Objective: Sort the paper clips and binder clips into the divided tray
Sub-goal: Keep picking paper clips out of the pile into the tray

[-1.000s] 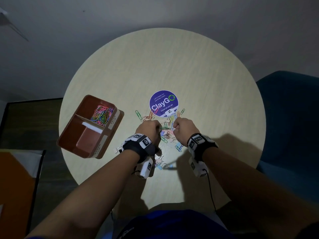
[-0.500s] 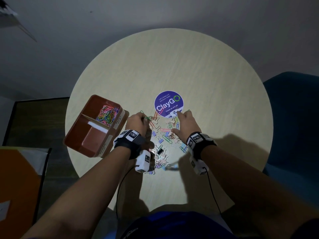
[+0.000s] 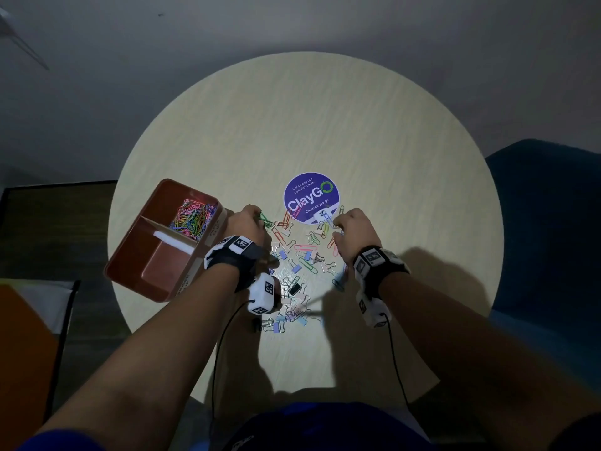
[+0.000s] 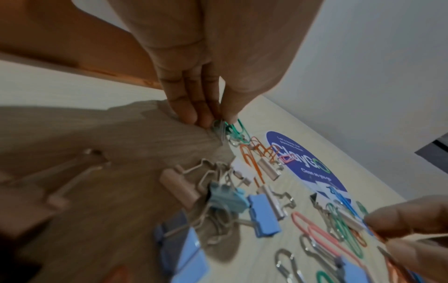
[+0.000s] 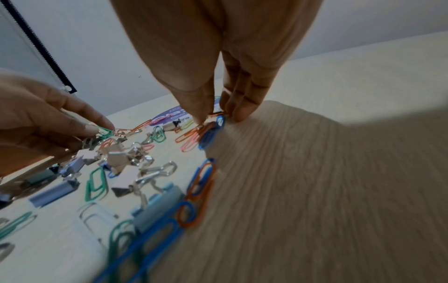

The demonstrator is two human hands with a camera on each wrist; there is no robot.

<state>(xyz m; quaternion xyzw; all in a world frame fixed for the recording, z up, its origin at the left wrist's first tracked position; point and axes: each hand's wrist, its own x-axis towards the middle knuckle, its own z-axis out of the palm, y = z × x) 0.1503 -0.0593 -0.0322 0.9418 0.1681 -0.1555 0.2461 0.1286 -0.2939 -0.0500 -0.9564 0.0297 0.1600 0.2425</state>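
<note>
A mixed heap of coloured paper clips and binder clips (image 3: 300, 262) lies on the round table, between my two hands. My left hand (image 3: 250, 222) pinches green paper clips (image 4: 234, 128) at the heap's far left edge, close to the brown divided tray (image 3: 130, 271). The tray's far compartment holds a pile of coloured paper clips (image 3: 193, 218); a white divider (image 3: 174, 240) crosses it. My right hand (image 3: 353, 231) pinches a bunch of orange, pink and blue paper clips (image 5: 203, 134) at the heap's far right, beside the purple sticker.
A round purple ClayGO sticker (image 3: 310, 196) is stuck on the table (image 3: 325, 125) just beyond the heap. The tray overhangs the table's left edge. A dark blue chair (image 3: 549, 222) stands at the right. Blue, white and black binder clips (image 3: 292, 307) lie nearer me.
Both hands moved apart from the heap's middle: the left went left toward the tray with green clips, the right reached forward to the sticker's edge and gathered clips.
</note>
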